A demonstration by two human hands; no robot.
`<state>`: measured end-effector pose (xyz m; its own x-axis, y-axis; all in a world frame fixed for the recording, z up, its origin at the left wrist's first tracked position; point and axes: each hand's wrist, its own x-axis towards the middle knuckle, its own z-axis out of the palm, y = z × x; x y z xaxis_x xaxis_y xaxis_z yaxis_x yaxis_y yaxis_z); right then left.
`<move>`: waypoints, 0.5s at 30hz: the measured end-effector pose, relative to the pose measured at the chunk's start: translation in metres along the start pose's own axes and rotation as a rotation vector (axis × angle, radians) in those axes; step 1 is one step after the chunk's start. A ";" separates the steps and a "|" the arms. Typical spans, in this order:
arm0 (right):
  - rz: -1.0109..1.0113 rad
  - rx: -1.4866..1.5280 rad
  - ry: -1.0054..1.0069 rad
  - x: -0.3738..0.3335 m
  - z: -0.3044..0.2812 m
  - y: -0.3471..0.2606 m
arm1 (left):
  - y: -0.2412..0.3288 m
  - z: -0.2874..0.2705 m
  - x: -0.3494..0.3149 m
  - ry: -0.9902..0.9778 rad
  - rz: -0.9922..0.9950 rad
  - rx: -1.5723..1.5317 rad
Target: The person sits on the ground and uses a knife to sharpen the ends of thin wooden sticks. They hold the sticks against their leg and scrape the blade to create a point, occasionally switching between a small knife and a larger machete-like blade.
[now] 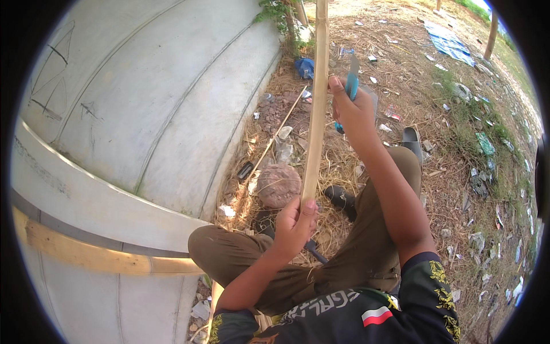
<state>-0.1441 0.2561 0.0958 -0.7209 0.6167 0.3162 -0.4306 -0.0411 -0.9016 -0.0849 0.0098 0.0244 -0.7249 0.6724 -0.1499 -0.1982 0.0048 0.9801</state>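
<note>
Dark sleeves lead into forward-reaching arms, left hand pinching a bamboo strip, right hand clasping a knife.

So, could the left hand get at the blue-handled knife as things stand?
Probably not: the left hand is gripping the near end of the pale strip, and the right hand holds the blue-handled knife.

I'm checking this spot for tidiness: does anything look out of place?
Yes: litter is strewn over the ground on the right, looking untidy. I see no obvious damage to the pale strip in the left hand or the blue-handled knife in the right hand.
</note>
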 end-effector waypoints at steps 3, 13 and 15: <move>-0.296 -0.556 -0.156 -0.018 0.012 0.019 | 0.010 -0.018 0.006 -0.013 0.042 -0.158; -0.901 -0.826 -0.399 -0.080 0.061 0.042 | 0.018 -0.021 -0.015 0.008 0.139 -0.613; -0.864 -0.846 -0.391 -0.077 0.059 0.049 | 0.022 -0.023 -0.017 0.008 0.108 -0.618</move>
<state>-0.1418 0.1599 0.0449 -0.5537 -0.0864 0.8282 -0.4628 0.8588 -0.2198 -0.0923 -0.0185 0.0456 -0.7664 0.6398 -0.0574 -0.4666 -0.4931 0.7342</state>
